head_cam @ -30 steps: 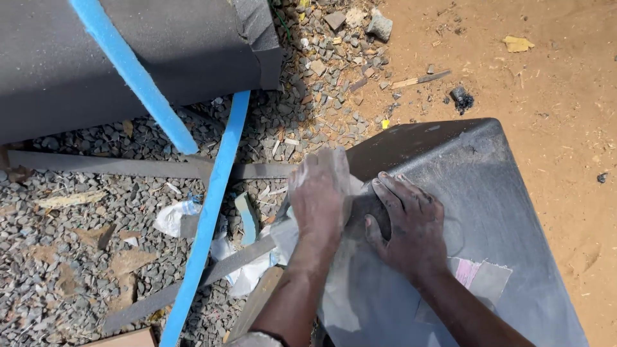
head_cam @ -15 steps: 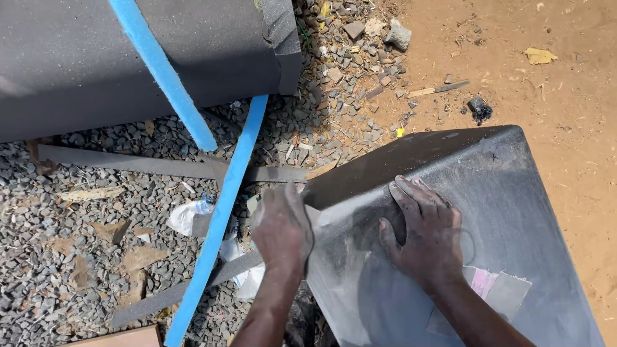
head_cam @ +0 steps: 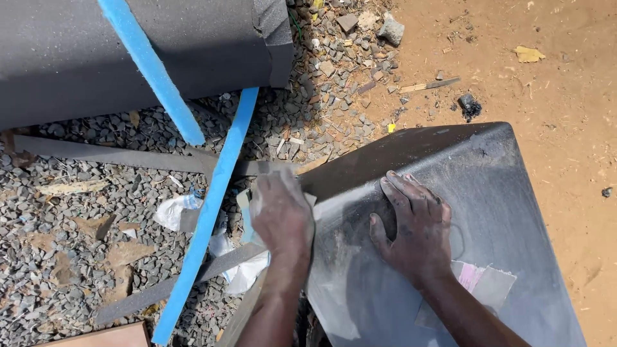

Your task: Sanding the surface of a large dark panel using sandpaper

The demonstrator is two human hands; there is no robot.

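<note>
A big dark grey panel (head_cam: 488, 193) with a rounded ridge lies in front of me, dusted with pale powder. My right hand (head_cam: 414, 231) rests flat on its top face, fingers spread, just right of the ridge. My left hand (head_cam: 281, 215) presses a pale sheet of sandpaper (head_cam: 310, 200) against the panel's left edge; only its corners show around my fingers. Both hands are coated with grey dust. A pink and grey patch (head_cam: 479, 283) sits on the panel near my right forearm.
Gravel covers the ground at left, sandy soil at right. A large grey foam block (head_cam: 128, 58) lies at the top left, with two blue strips (head_cam: 205, 212) leaning from it. Grey flat bars (head_cam: 109, 157), white scraps (head_cam: 173, 212) and a wooden board (head_cam: 96, 337) lie about.
My left hand slid with the sandpaper from the ridge top down to the panel's left edge. My right hand stayed in place.
</note>
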